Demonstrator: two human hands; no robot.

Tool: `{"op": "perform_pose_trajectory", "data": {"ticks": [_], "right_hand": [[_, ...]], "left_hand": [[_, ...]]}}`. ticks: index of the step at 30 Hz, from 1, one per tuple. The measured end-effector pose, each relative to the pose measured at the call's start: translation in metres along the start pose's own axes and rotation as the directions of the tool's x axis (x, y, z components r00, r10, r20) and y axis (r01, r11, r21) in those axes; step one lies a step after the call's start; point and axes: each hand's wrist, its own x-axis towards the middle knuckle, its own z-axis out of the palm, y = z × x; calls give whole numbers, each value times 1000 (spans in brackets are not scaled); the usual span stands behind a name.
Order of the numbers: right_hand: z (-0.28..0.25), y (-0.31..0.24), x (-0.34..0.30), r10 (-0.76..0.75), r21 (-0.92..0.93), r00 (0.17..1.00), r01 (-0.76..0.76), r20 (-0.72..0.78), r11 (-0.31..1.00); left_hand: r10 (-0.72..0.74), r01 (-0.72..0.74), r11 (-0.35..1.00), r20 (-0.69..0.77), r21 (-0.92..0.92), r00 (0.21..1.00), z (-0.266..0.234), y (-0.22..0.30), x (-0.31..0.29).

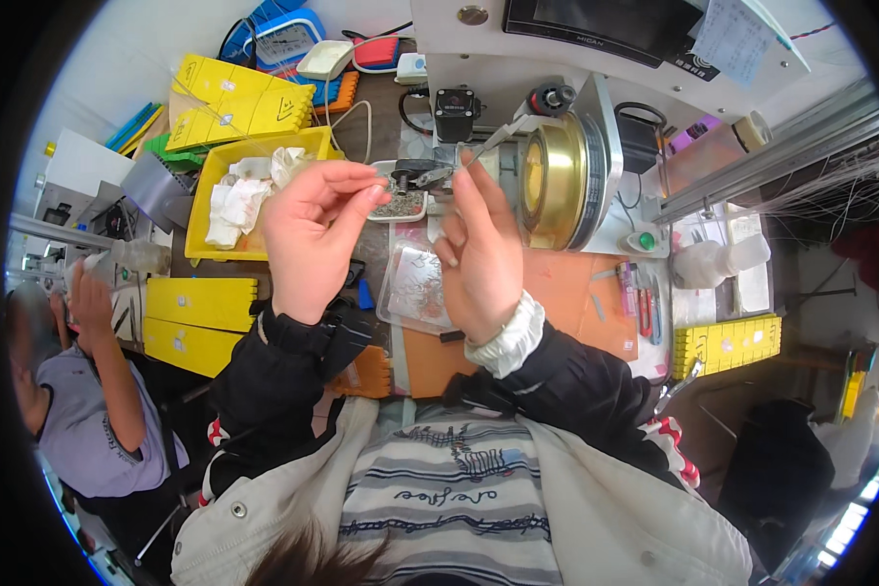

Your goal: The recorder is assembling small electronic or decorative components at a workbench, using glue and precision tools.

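Note:
My left hand [311, 239] is raised left of a small black and metal mechanism [422, 176], its thumb and forefinger pinched together. Whatever sits between those fingertips is too small to make out. Beside the mechanism's right end, my right hand [485, 249] has its thumb and forefinger up close together, the other fingers curled. Any thing in that pinch cannot be made out either. Between the hands is a white tray [420, 217] with tiny grey bits in it. Nearer me lies a clear plastic box [391, 311] with fine thin pieces inside. A large brass-coloured wheel [547, 181] stands right of my right hand.
On the left is a yellow bin [197, 234] holding crumpled white paper, with yellow notched boards [200, 303] nearer me. Pens and cutters [643, 303] lie on the orange mat [566, 288]. A white bottle [708, 264] stands right. Another person [103, 410] sits at far left.

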Motion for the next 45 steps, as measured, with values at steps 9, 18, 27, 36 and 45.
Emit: {"op": "perform_pose_trajectory", "data": {"ticks": [9,18,27,36,45], "right_hand": [[-11,23,1,-282,-180,959,270,-44,946],[8,1,7,-459,-232,877,481,145,846],[-46,-1,-23,-42,-385,949,167,313,907],[-40,-9,-22,7,-411,946,134,324,902],[-26,-3,-2,-137,-422,960,232,243,876]], "left_hand": [[-15,18,998,46,-56,999,1,3,14],[52,-57,996,78,66,996,21,-2,34],[133,-149,974,100,173,986,38,-8,29],[255,-280,910,117,305,960,46,-4,29],[378,-501,691,330,521,865,45,13,38]]}}
